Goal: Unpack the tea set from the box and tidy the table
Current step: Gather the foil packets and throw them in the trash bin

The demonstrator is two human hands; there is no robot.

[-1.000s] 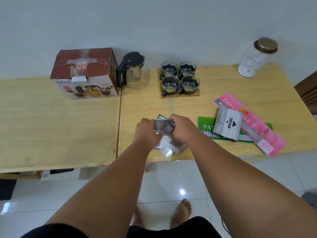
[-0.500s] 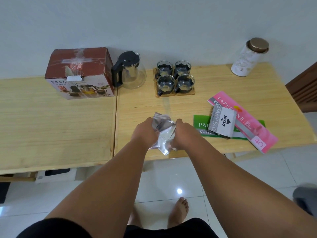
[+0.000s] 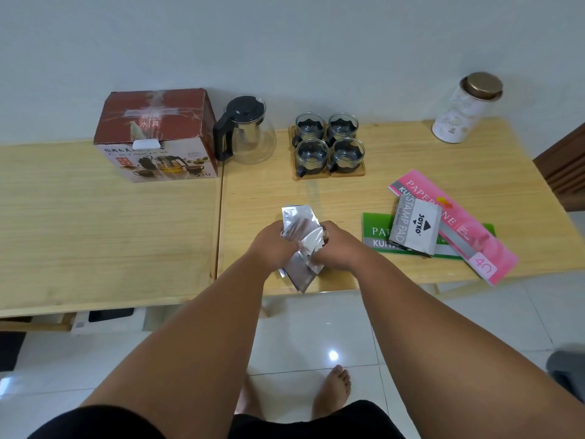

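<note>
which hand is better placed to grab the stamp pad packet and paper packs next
Right. The right hand is nearer the grey stamp pad packet and the pink pack, both on its side. The left hand would have to cross over. Both now grip the silver wrapper.

A plain pale grey-white wall (image 3: 285, 42) fills the far side. Against it stand two light wooden tables, the left one (image 3: 95, 232) and the right one (image 3: 395, 147), set edge to edge with a narrow seam between them. The glossy white tiled floor (image 3: 316, 327) reflects a bright spot of light (image 3: 333, 355). A dark brown slatted wooden piece (image 3: 566, 166) shows at the right edge.
</note>
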